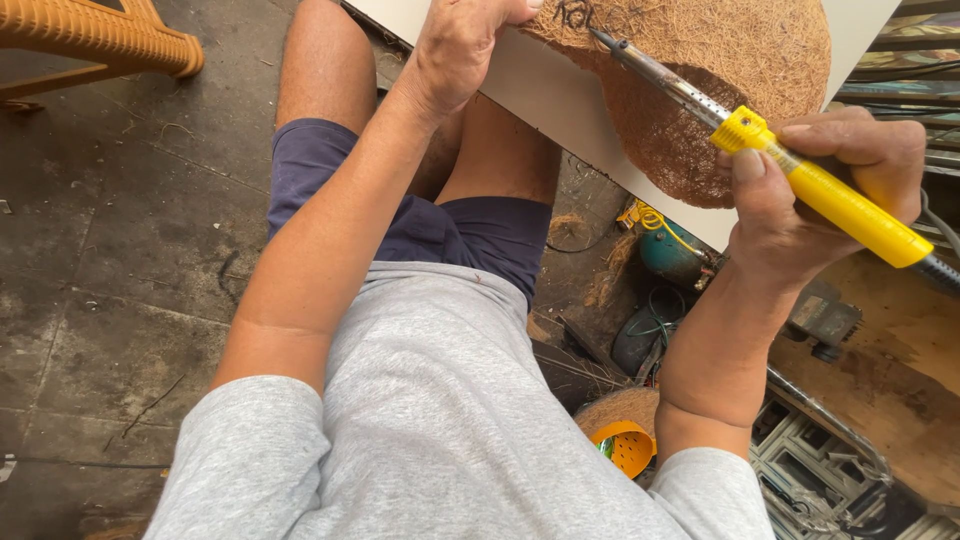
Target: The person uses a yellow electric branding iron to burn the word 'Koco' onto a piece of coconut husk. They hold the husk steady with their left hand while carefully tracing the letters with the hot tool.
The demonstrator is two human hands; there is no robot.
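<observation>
One soldering iron is being gripped in the right hand, fingers curled closed; the left hand is pressing one coir disc against one white board, fingers bent.

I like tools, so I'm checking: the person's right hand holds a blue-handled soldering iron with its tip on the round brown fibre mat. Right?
Not quite: the head view shows the soldering iron in the right hand has a yellow handle, not blue. Its tip does touch the round brown fibre mat.

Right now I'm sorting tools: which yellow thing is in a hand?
The soldering iron, gripped in the right hand. The yellow cup and yellow cord lie untouched on the floor.
</observation>
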